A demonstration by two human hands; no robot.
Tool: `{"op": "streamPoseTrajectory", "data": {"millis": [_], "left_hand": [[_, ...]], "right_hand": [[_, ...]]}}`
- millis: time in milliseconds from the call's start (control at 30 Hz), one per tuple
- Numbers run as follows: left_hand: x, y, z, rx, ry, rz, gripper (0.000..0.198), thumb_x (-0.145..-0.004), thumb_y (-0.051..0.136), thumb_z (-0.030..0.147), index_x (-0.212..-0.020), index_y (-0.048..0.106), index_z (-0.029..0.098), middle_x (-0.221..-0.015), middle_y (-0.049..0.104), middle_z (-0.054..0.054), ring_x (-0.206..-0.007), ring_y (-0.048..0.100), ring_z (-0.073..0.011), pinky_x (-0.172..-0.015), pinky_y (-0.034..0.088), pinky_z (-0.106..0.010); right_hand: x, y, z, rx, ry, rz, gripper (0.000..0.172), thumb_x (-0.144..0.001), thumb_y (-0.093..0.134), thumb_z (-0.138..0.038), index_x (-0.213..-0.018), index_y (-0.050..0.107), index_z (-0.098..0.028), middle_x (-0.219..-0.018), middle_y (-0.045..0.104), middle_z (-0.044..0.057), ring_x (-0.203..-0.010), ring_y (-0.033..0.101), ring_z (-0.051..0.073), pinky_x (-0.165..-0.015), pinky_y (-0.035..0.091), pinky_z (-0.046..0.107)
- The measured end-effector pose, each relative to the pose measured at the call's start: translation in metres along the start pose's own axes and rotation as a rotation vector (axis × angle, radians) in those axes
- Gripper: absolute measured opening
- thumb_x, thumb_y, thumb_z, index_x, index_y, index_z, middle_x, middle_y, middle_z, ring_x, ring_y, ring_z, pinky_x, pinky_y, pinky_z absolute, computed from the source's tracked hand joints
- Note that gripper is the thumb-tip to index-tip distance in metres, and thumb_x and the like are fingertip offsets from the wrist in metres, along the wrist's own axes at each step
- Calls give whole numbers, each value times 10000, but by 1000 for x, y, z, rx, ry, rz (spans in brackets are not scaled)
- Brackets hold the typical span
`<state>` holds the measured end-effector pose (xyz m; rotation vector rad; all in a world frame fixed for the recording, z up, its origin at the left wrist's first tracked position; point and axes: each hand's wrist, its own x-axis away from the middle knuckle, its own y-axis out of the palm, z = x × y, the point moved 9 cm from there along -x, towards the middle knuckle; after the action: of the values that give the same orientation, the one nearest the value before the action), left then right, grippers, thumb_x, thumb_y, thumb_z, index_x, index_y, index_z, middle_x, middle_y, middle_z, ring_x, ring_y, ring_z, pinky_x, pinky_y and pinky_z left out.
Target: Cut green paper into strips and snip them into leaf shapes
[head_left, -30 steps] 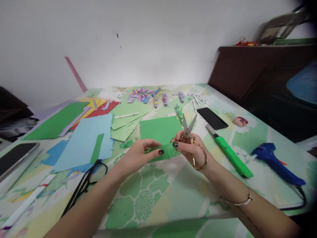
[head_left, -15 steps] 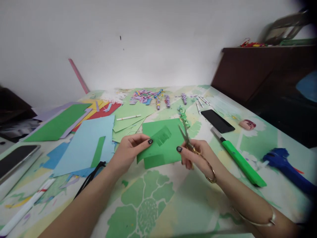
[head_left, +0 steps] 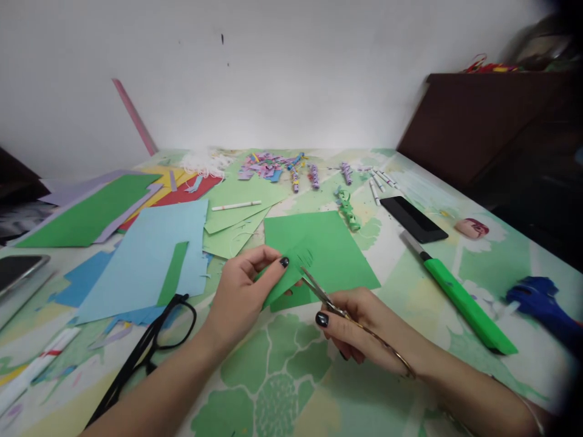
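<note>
Between the thumb and fingers of my left hand (head_left: 252, 288) is a green paper strip (head_left: 291, 267), with a row of short slits cut into its far part. My right hand (head_left: 364, 321) grips a pair of scissors (head_left: 325, 296), their blades slightly apart and pointing at the near edge of the strip. Whether the blade tips touch the strip I cannot tell. Under both lies a larger green sheet (head_left: 328, 243), flat on the table. A curled green paper piece (head_left: 348, 209) rests just beyond that sheet.
To the left are a light blue sheet (head_left: 141, 255), black glasses (head_left: 155, 337) and a phone (head_left: 20, 270). On the right lie a green-wrapped knife (head_left: 469, 303), a black phone (head_left: 413, 218) and a blue tool (head_left: 544, 306). Paper scraps (head_left: 262, 165) are heaped at the back.
The scissors have swung down and left, from upright beside the strip to pointing at its near edge. My left hand has tilted the strip. The view has shifted slightly.
</note>
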<state>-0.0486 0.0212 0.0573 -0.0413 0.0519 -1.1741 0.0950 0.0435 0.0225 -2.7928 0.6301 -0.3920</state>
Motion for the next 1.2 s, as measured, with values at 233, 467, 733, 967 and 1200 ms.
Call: {"op": "streamPoseTrajectory", "data": {"millis": [233,467,733,967,1200], "left_hand": [[3,-1,3,-121,54,65,124,-757,604,267,-689,585,166,-662,605,8,-600,535,-113,-551,430,-203],[5,1,6,-176,94,69,107,-764,586,230,-676,580,171,-660,593,14,-644,537,-117,-601,431,-203],[6,3,9,-168,122,68,98,-752,585,192,-656,581,170,-643,584,19,-630,544,-118,-587,434,-201],[7,4,8,-174,103,66,96,-766,569,177,-671,576,161,-640,580,27,-621,528,-94,-570,424,-169],[9,2,6,-174,81,79,97,-765,578,192,-676,576,155,-634,581,28,-608,514,-85,-551,415,-156]], "right_hand": [[-9,2,5,-38,8,94,279,-822,521,-407,-671,503,-173,-499,483,-27,-423,413,74,-401,278,192],[-11,3,3,-47,31,123,230,-747,564,-365,-652,490,-170,-498,418,-39,-445,358,77,-402,245,205],[-12,3,2,-18,27,144,237,-758,556,-370,-659,492,-165,-503,386,-46,-453,356,81,-404,251,202],[-12,2,-2,12,7,142,235,-772,541,-344,-643,484,-156,-498,374,-51,-451,338,70,-402,245,191],[-13,2,0,27,21,164,239,-775,534,-341,-633,485,-154,-495,387,-48,-443,354,67,-400,246,188]]}}
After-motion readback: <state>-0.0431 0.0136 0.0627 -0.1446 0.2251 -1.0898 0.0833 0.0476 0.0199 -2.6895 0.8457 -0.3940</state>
